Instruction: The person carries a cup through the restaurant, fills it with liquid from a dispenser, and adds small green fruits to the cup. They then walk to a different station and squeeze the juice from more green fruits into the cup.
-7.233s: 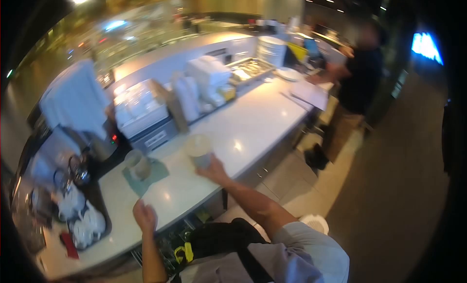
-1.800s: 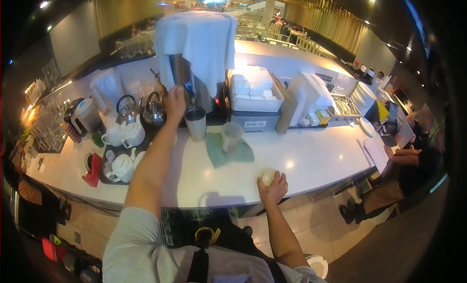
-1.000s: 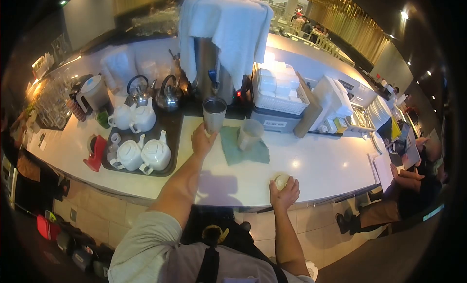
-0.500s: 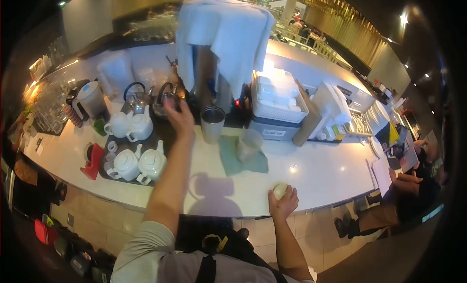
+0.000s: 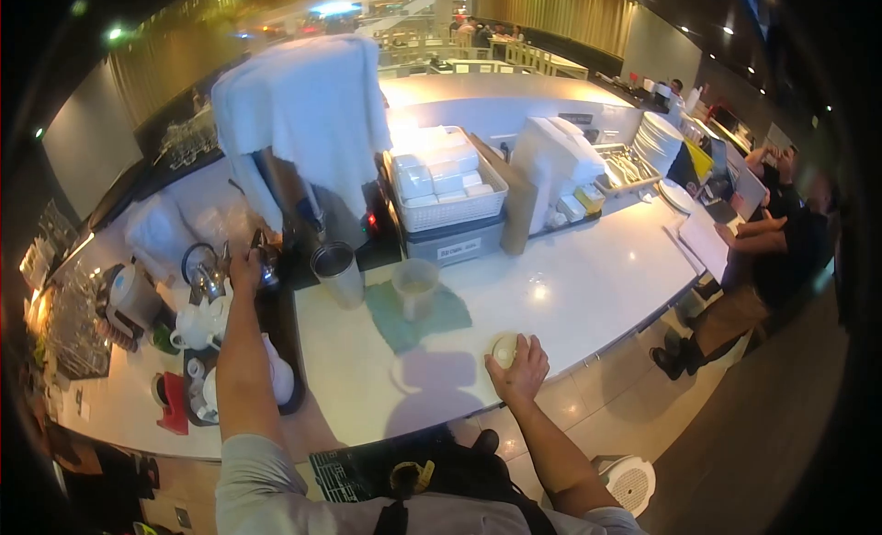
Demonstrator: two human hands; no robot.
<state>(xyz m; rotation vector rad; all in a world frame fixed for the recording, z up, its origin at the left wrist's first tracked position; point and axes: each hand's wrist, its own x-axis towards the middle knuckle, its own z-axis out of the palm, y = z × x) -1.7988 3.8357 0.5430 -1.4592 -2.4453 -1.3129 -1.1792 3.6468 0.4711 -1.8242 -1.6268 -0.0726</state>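
Note:
My left hand (image 5: 245, 272) is closed at a steel kettle (image 5: 267, 265) at the back left of the counter; its handle is hidden behind my fingers. A second steel kettle (image 5: 204, 276) with a black handle stands just left of it. My right hand (image 5: 524, 369) grips a small pale round cup (image 5: 504, 350) near the counter's front edge. Between my hands, a translucent plastic jug (image 5: 416, 290) sits on a green cloth (image 5: 390, 324). Behind it stands a tall steel cup (image 5: 338, 275). White teapots (image 5: 197, 324) are partly hidden by my left forearm.
A towel-draped machine (image 5: 299, 103) rises at the back. Beside it, a white basket (image 5: 455, 209) of white containers rests on a grey box (image 5: 459, 248). Stacked plates (image 5: 656, 142) and a cutlery tray (image 5: 628, 169) lie farther right, near another person (image 5: 781, 250). A red holder (image 5: 172, 402) stands at left.
My left hand has gone from open beside the kettle to closed at it. My right hand keeps the pale cup at the front edge. The view has swung to the right.

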